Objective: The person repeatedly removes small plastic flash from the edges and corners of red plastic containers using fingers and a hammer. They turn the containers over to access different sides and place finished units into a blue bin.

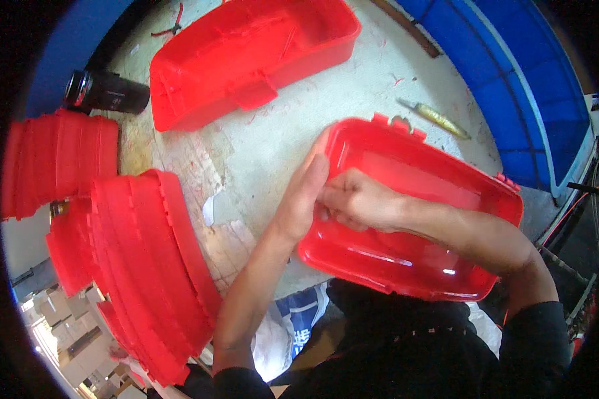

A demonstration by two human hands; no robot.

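Note:
A shallow red plastic box lid (pixel 419 179) with small hinge tabs along its far edge lies tilted at the table's near right, close to my body. My left hand (pixel 303 199) grips its left end, the thumb along the rim and the other fingers mostly hidden outside the wall. Inside the lid, my right hand (pixel 359 199) is closed, its curled fingers up against that same left end by my left thumb. Whatever those fingers pinch is out of sight. Farther off, a deeper red plastic box (pixel 259 63) with a front latch tab rests on the table.
Stacked red plastic shells (pixel 146 259) crowd the left, with another stack (pixel 63 163) behind. A black bottle (pixel 110 92) lies near the red box, red-handled pliers (pixel 173 28) beyond. A yellowish-handled tool (pixel 439 120) lies beyond the lid. Blue crates (pixel 499 80) border the right.

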